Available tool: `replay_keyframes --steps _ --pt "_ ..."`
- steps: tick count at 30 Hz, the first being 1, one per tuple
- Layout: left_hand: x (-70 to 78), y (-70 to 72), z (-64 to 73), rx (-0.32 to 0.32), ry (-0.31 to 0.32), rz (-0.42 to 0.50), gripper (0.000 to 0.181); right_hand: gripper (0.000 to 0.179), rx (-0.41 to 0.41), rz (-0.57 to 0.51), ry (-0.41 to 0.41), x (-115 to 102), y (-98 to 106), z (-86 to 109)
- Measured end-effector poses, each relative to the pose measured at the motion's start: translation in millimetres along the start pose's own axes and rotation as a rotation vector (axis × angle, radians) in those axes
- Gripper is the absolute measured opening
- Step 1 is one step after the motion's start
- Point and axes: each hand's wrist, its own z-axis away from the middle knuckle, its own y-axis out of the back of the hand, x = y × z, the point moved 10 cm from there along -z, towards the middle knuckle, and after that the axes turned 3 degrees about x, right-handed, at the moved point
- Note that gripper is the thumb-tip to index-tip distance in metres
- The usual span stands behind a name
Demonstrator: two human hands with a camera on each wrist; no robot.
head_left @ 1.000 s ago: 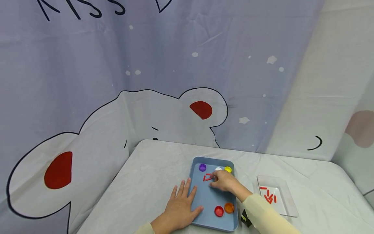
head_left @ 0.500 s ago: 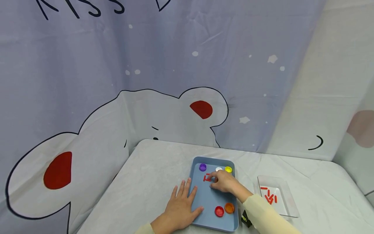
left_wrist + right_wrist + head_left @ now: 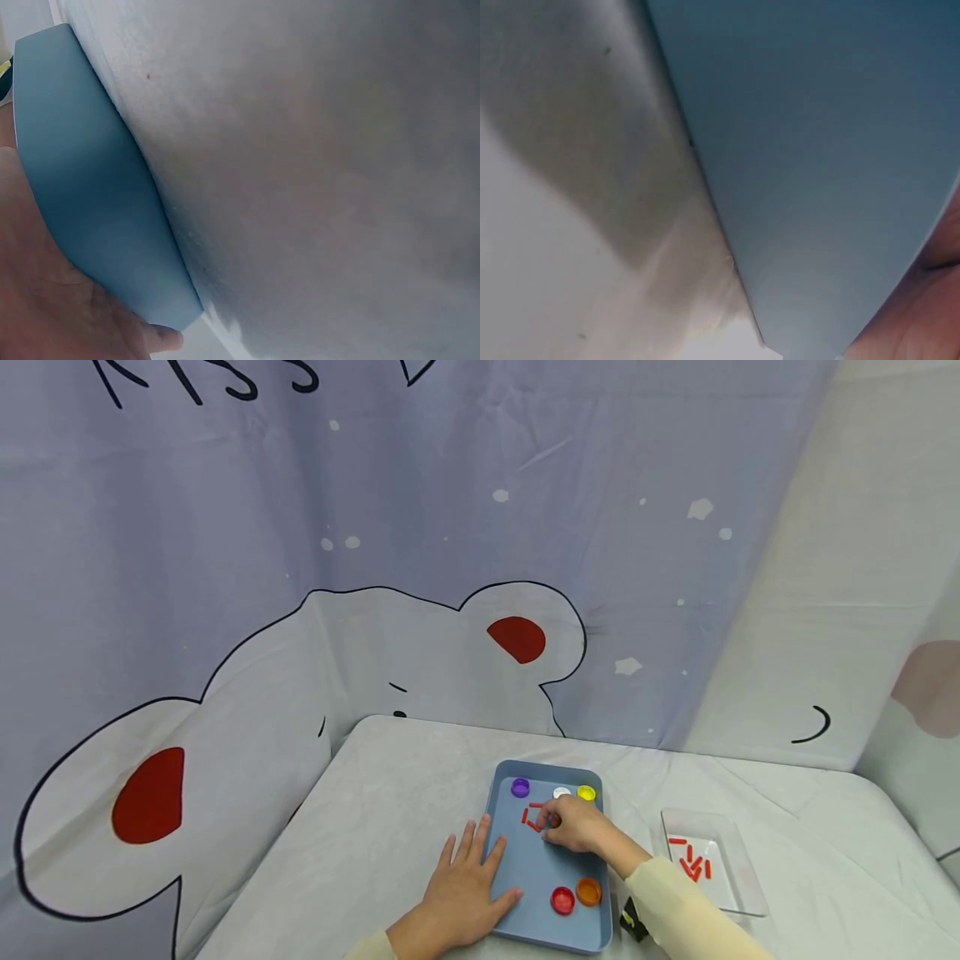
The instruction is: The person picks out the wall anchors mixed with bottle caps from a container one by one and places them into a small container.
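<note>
My left hand (image 3: 462, 892) lies with spread, straight fingers over the left edge of the blue tray (image 3: 536, 868). In the left wrist view, part of that hand shows beside the tray's side wall (image 3: 97, 172). My right hand (image 3: 576, 825) reaches over the tray's right side, fingers bent. Its fingertips are right at the end of a slanted red stick (image 3: 534, 827); I cannot tell whether they pinch it. Beside it lie an upright red stick (image 3: 524, 816) and a level red stick (image 3: 536, 805). The right wrist view shows mostly the tray's outer wall (image 3: 817, 150).
Along the tray's far end sit purple (image 3: 520, 787), white (image 3: 561, 793) and yellow (image 3: 586, 793) round caps. Red (image 3: 562, 901) and orange (image 3: 588, 892) caps sit near the front. A clear box (image 3: 738, 881) with several red sticks (image 3: 696, 864) stands right. A black object (image 3: 632, 920) lies beside the tray.
The lowest red stick in the tray has turned: its right end now points toward the front instead of slightly away. My right fingertips shifted slightly; my left hand stayed in place.
</note>
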Motion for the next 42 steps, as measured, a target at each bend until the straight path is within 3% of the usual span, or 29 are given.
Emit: replay_keyframes --steps 10,23,34,42 --pt "2.3 4.1 0.8 -0.025 0.004 0.032 0.077 0.018 -0.014 -0.037 0.011 1.3 -1.5 -3.2" --pt "0.4 0.6 0.4 -0.052 0.022 0.007 0.077 0.021 -0.051 -0.073 0.060 0.9 -8.0 -9.1" --pt "0.1 -1.2 1.3 -0.017 -0.001 0.007 0.077 0.021 -0.106 -0.113 0.075 -2.5 -9.2 -8.5" --pt "1.4 2.1 1.4 -0.028 0.006 0.015 0.077 0.018 -0.139 -0.122 0.091 -2.7 -10.4 -8.7"
